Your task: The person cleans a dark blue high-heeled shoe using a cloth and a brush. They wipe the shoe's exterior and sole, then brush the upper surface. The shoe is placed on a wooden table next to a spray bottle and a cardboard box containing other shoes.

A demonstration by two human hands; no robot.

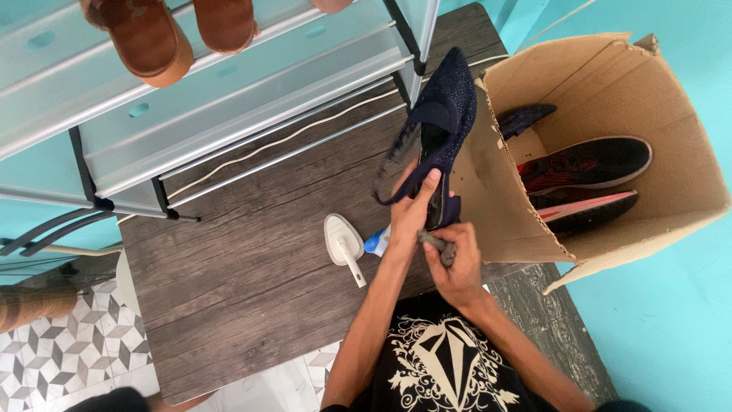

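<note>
Left hand (410, 217) clenched around the heel of a dark blue shoe (440, 122), toe raised toward the far shelf rack (229, 99). Right hand (455, 263) fingers pinching a small grey cloth (438, 244) just under it — cardboard box (610, 69) of shoes right, white brush (343, 244) left on the floor.

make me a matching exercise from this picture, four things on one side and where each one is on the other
Things:
1. navy shoe
2. brown shoes
3. white brush
4. black and red shoes

Places:
A. inside the cardboard box
B. lying on the dark wood surface
C. held in the left hand
D. on top of the shoe rack

Pairs: 1-C, 2-D, 3-B, 4-A
</note>
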